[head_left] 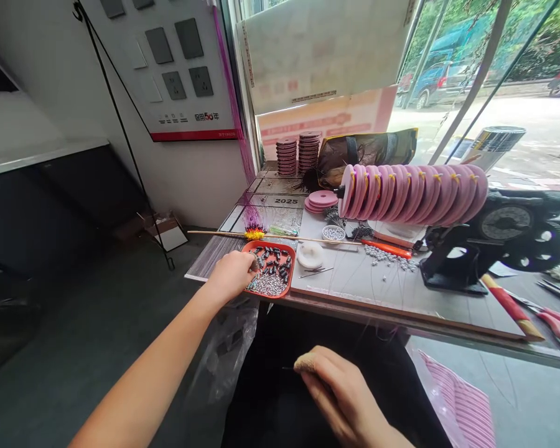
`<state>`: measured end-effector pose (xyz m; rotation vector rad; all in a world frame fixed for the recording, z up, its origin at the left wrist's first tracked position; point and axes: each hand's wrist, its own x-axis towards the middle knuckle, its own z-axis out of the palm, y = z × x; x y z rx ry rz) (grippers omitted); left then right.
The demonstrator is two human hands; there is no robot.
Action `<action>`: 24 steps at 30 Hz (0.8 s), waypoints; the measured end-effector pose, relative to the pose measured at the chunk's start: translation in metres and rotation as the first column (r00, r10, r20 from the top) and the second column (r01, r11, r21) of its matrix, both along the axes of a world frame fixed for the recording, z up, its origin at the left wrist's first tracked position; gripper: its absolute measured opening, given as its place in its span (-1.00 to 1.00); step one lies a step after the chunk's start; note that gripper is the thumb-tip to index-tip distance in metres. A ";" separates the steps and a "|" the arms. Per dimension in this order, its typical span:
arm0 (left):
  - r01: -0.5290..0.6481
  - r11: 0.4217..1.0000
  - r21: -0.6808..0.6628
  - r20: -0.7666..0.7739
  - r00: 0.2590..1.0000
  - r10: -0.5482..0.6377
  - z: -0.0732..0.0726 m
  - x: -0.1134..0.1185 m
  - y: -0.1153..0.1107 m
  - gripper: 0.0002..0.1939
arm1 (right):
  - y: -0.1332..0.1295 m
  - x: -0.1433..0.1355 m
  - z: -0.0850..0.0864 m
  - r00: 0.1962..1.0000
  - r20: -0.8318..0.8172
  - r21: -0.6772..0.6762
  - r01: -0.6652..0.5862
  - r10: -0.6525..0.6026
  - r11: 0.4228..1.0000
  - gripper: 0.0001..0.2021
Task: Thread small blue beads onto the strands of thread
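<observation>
My left hand (pixel 233 272) reaches over the left rim of a red-orange tray (pixel 292 264). Its fingertips are pressed together, and what they hold, if anything, is hidden. Inside the tray lie small black cylindrical pieces (pixel 276 270) and a heap of tiny silver beads (pixel 267 285). Low in the view, above dark clothing on the lap, my right hand (pixel 338 389) is closed with thumb and forefinger pinched. A thin needle-like piece (pixel 287 368) sticks out leftward from that pinch. A pale covering shows on the forefinger's tip.
Right of the tray are a white round disc (pixel 310 255), a bowl of beads (pixel 333 234), loose grey beads (pixel 387 256) and an orange-handled tool (pixel 386 249). A black geared machine (pixel 504 224) carries a row of pink spools (pixel 413 194). Scissors (pixel 557 320) lie far right. A thin stick (pixel 224 234) passes behind the tray.
</observation>
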<state>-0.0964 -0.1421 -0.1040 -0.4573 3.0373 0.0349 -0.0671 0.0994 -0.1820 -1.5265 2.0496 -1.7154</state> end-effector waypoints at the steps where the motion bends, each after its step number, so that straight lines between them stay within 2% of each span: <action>1: 0.001 1.000 -0.009 0.006 1.000 -0.001 0.000 0.000 0.000 -0.85 | 0.000 0.000 0.000 1.000 0.002 0.001 -0.002 0.002 1.000 -0.84; 6: 0.027 0.999 -0.030 0.023 0.999 -0.026 0.000 -0.001 0.002 -0.86 | 0.000 -0.001 0.000 1.000 0.006 0.021 -0.003 0.003 1.000 -0.85; 10: 0.046 0.999 0.014 0.000 0.999 -0.046 -0.004 -0.004 -0.001 -0.89 | 0.000 0.001 -0.002 0.999 0.034 0.029 0.003 -0.004 1.000 -0.84; 12: 0.046 0.997 0.060 -0.035 0.998 -0.043 -0.004 -0.007 -0.003 -0.90 | 0.000 0.002 -0.003 0.999 0.049 0.033 0.011 -0.013 0.999 -0.84; 15: 0.028 0.987 0.157 -0.124 0.992 -0.009 0.004 -0.005 -0.005 -0.89 | 0.001 0.000 -0.002 0.997 0.067 0.029 0.046 -0.048 0.999 -0.85; 18: 0.014 0.966 0.259 -0.256 0.965 0.054 0.012 0.012 0.001 -0.92 | 0.004 -0.002 0.001 0.991 0.092 0.007 0.098 -0.098 0.995 -0.87; 19: 0.021 0.934 0.355 -0.304 0.948 0.094 0.013 0.022 0.007 -0.90 | 0.005 -0.003 0.001 0.988 0.101 -0.002 0.117 -0.116 0.993 -0.88; 20: 0.040 0.880 0.474 -0.342 0.929 0.142 0.010 0.032 0.015 -0.86 | 0.006 -0.003 0.002 0.985 0.110 -0.013 0.138 -0.136 0.990 -0.89; 21: 0.085 0.697 0.712 -0.367 0.891 0.266 0.006 0.043 0.025 -0.85 | 0.007 -0.003 0.002 0.981 0.118 -0.024 0.157 -0.153 0.987 -0.89; 22: 0.117 0.435 0.893 -0.300 0.875 0.380 0.000 0.054 0.037 -0.81 | 0.008 -0.003 0.002 0.978 0.126 -0.034 0.173 -0.168 0.984 -0.89; 23: 0.125 0.216 0.968 -0.215 0.858 0.467 -0.008 0.064 0.050 -0.77 | 0.009 -0.003 0.003 0.975 0.134 -0.044 0.187 -0.180 0.981 -0.89; 24: 0.125 0.064 0.990 -0.140 0.837 0.530 -0.016 0.072 0.063 -0.74 | 0.010 -0.002 0.003 0.972 0.141 -0.049 0.195 -0.187 0.980 -0.89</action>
